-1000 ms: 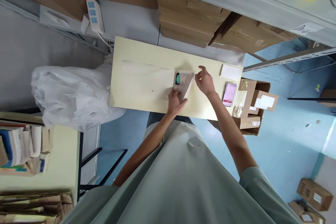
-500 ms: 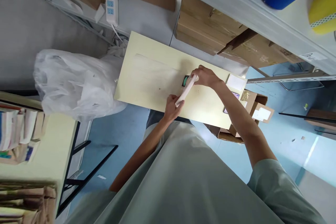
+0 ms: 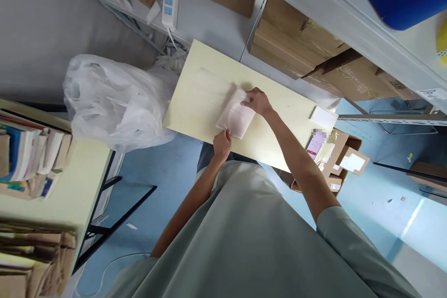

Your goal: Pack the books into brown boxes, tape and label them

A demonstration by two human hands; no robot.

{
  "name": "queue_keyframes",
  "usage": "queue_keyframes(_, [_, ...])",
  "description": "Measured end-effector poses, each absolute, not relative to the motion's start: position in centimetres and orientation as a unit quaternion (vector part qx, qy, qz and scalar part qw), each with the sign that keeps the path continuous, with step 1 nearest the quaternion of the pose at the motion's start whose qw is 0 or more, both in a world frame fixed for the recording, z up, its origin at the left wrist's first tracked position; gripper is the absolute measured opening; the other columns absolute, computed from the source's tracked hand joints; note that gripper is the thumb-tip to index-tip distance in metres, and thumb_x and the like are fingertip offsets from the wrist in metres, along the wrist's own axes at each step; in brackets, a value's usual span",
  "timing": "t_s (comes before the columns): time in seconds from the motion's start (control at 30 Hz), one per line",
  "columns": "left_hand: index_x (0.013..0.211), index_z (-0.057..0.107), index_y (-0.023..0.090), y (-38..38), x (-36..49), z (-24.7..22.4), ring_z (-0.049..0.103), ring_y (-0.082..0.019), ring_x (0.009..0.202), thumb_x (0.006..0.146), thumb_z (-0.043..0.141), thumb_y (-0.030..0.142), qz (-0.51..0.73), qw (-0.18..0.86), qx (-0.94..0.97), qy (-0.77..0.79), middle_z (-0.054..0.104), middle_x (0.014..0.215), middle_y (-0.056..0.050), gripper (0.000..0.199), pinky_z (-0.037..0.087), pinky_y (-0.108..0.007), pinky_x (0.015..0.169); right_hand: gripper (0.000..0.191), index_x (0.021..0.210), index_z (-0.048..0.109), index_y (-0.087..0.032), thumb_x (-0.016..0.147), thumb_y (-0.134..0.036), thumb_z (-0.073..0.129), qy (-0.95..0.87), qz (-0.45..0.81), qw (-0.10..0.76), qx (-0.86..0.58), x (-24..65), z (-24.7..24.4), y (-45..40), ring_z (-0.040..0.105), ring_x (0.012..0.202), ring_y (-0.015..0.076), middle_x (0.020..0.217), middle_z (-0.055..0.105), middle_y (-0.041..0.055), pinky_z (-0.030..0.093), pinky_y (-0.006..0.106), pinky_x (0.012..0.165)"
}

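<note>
A flat rectangular packet (image 3: 237, 114), wrapped in thin pinkish-white material, lies on the pale yellow table in front of me. My right hand (image 3: 257, 101) holds its far right side, thumb on top and fingers curled at the edge. At the near left corner, my left hand (image 3: 222, 143) is closed in a pinch on the packet's edge. A thin translucent sheet (image 3: 206, 91) is spread on the table to the left, and part of the packet seems to lie over it. What is inside the wrapping cannot be made out.
A phone (image 3: 316, 144) and a white card-like item (image 3: 322, 117) lie at the table's right end, above an open carton (image 3: 344, 167). Left of the table bulges a white plastic bag (image 3: 118, 102). Cardboard boxes (image 3: 296, 46) and a power strip (image 3: 170, 7) sit beyond it.
The packet has gone from standing on edge between both hands to lying flat, further left. A small black-and-green item behind it is now out of sight.
</note>
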State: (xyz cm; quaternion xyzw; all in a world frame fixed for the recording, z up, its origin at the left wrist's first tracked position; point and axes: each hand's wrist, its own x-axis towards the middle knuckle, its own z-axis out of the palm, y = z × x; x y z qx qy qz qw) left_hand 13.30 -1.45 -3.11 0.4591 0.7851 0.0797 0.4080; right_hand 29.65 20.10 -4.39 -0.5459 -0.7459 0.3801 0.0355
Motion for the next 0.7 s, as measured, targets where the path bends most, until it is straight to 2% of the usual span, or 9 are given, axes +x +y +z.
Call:
queue_keyframes(0.13, [0.102, 0.082, 0.02, 0.0, 12.2, -2.4, 0.08, -0.036, 0.11, 0.112, 0.05, 0.036, -0.011, 0.412, 0.467, 0.782, 0.084, 0.106, -0.019, 0.038, 0.058, -0.045, 0.101, 0.024, 0.111, 0.082, -0.018, 0.09, -0.029, 0.088, -0.721, 0.359, 0.006, -0.593, 27.7, -5.2, 19.6, 0.075, 0.106, 0.0316, 0.136, 0.068, 0.0163, 0.061, 0.056, 0.111])
queue_keyframes(0.27, [0.081, 0.079, 0.02, 2.0, 10.5, -1.4, 0.079, -0.044, 0.103, 0.103, 0.066, 0.045, -0.057, 0.388, 0.48, 0.784, 0.08, 0.092, -0.02, 0.036, 0.06, -0.054, 0.096, 0.034, 0.129, 0.079, -0.02, 0.096, -0.024, 0.078, -0.691, 0.371, 0.033, -0.62, 27.7, -4.4, 17.7, 0.078, 0.107, 0.0314, 0.148, 0.063, 0.0187, 0.061, 0.055, 0.113])
queue_keyframes(0.33, [0.09, 0.079, 0.02, 3.6, 9.4, -1.2, 0.078, -0.043, 0.106, 0.103, 0.067, 0.04, -0.026, 0.362, 0.497, 0.789, 0.079, 0.096, -0.019, 0.027, 0.061, -0.057, 0.1, 0.044, 0.142, 0.072, -0.022, 0.099, -0.028, 0.073, -0.663, 0.377, 0.092, -0.64, 28.7, -4.0, 15.8, 0.079, 0.109, 0.0302, 0.156, 0.06, 0.019, 0.063, 0.052, 0.11])
queue_keyframes(0.4, [0.112, 0.078, 0.017, 5.5, 8.1, -1.6, 0.075, -0.041, 0.123, 0.103, 0.064, 0.025, 0.045, 0.337, 0.54, 0.77, 0.078, 0.117, -0.019, 0.018, 0.057, -0.056, 0.115, 0.05, 0.152, 0.066, -0.022, 0.104, -0.037, 0.067, -0.618, 0.381, 0.16, -0.669, 30.0, -3.7, 13.1, 0.08, 0.11, 0.0291, 0.158, 0.059, 0.0202, 0.066, 0.049, 0.105])
queue_keyframes(0.47, [0.134, 0.069, 0.014, 7.3, 7.1, -2.4, 0.058, -0.037, 0.152, 0.098, 0.061, 0.008, 0.111, 0.333, 0.603, 0.716, 0.066, 0.15, -0.019, 0.038, 0.045, -0.053, 0.132, 0.053, 0.152, 0.065, -0.02, 0.105, -0.045, 0.063, -0.56, 0.397, 0.201, -0.699, 31.2, -3.7, 10.0, 0.081, 0.108, 0.0287, 0.15, 0.065, 0.0219, 0.068, 0.048, 0.1])
queue_keyframes(0.53, [0.143, 0.063, 0.012, 8.5, 6.4, -3.2, 0.036, -0.032, 0.17, 0.091, 0.058, -0.003, 0.136, 0.347, 0.647, 0.666, 0.051, 0.169, -0.018, 0.055, 0.034, -0.048, 0.141, 0.057, 0.146, 0.067, -0.019, 0.101, -0.053, 0.069, -0.495, 0.455, 0.209, -0.71, 31.9, -3.9, 6.8, 0.081, 0.107, 0.0299, 0.14, 0.073, 0.0218, 0.069, 0.048, 0.097])
queue_keyframes(0.6, [0.146, 0.062, 0.01, 8.9, 6.3, -3.9, 0.026, -0.029, 0.174, 0.086, 0.056, -0.007, 0.132, 0.361, 0.664, 0.641, 0.046, 0.174, -0.016, 0.063, 0.029, -0.046, 0.144, 0.057, 0.14, 0.069, -0.021, 0.097, -0.059, 0.073, -0.425, 0.525, 0.223, -0.703, 32.0, -4.5, 4.2, 0.081, 0.111, 0.0304, 0.137, 0.076, 0.0203, 0.069, 0.048, 0.097])
queue_keyframes(0.7, [0.151, 0.06, 0.007, 7.8, 7.7, -4.0, 0.021, -0.03, 0.176, 0.087, 0.054, -0.006, 0.119, 0.366, 0.677, 0.628, 0.044, 0.176, -0.017, 0.066, 0.024, -0.049, 0.145, 0.06, 0.134, 0.07, -0.022, 0.094, -0.066, 0.073, -0.351, 0.588, 0.269, -0.677, 32.4, -5.2, 1.8, 0.081, 0.117, 0.0302, 0.138, 0.077, 0.0188, 0.068, 0.046, 0.099])
